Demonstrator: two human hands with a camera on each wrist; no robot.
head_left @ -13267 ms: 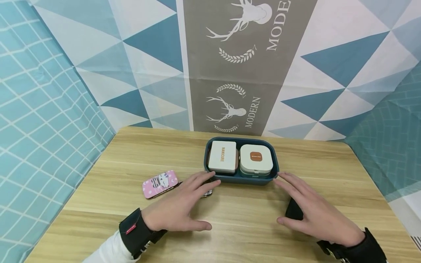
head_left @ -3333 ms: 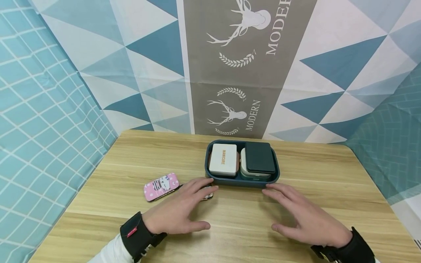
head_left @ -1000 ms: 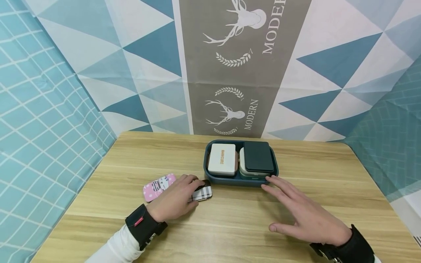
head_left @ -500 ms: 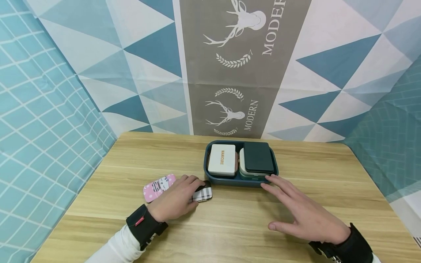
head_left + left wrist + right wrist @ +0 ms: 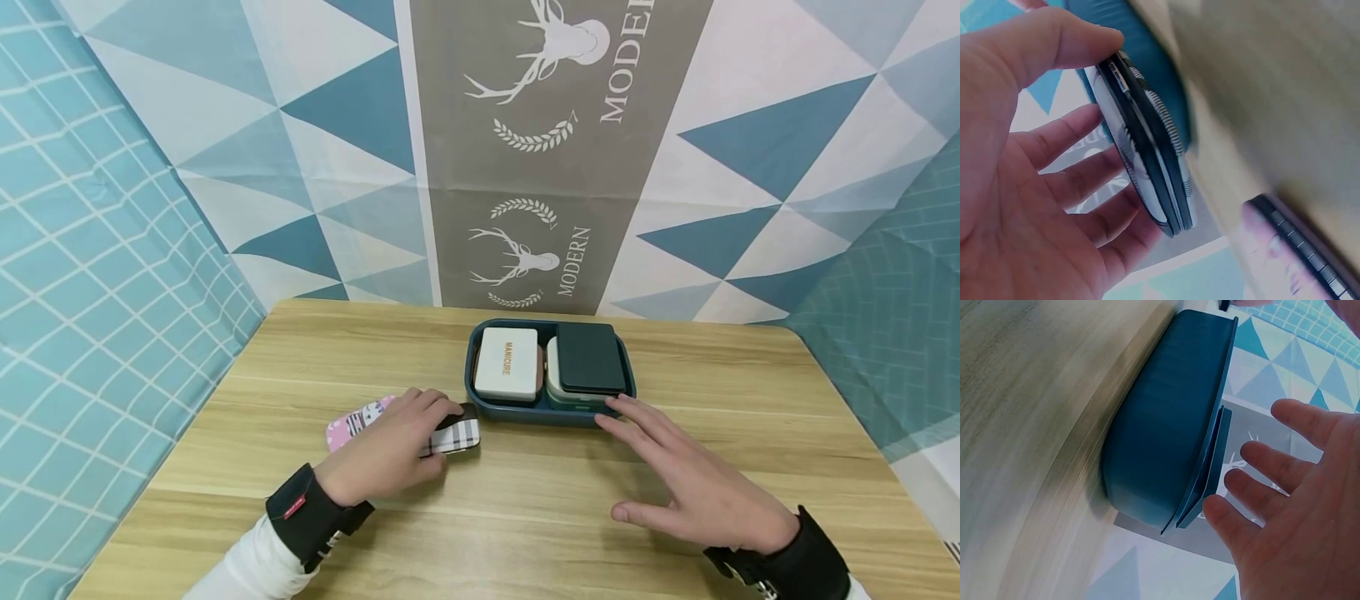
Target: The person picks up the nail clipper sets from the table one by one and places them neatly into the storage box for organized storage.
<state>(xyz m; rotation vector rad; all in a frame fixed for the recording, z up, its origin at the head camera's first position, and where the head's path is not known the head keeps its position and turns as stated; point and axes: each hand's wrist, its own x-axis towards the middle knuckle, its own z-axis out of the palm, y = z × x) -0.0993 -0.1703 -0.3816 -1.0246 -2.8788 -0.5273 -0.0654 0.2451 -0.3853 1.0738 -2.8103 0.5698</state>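
Observation:
My left hand (image 5: pixel 393 442) pinches a flat black-and-white plaid case (image 5: pixel 459 435) between thumb and fingers. Seen edge-on in the left wrist view, this plaid case (image 5: pixel 1147 144) is closed, with a metal clasp on its dark rim. My right hand (image 5: pixel 693 483), its fingers extended, holds nothing beside the front right corner of a dark blue two-part bin (image 5: pixel 525 413). In the bin's left compartment lies a white case (image 5: pixel 507 362) lettered MANICURE. A dark green square case (image 5: pixel 590 358) lies on a white case (image 5: pixel 553 375) in the right compartment.
A pink cartoon-printed case (image 5: pixel 347 429) lies on the wooden table (image 5: pixel 525 517), partly hidden behind my left hand. Patterned cloth (image 5: pixel 517 167) rises right behind the table's back edge, with blue checked cloth (image 5: pixel 97 292) along the left.
The dark green case has gone from beside my right hand into the bin's right compartment. My left hand has gripped the plaid case and just shifted it slightly left and up.

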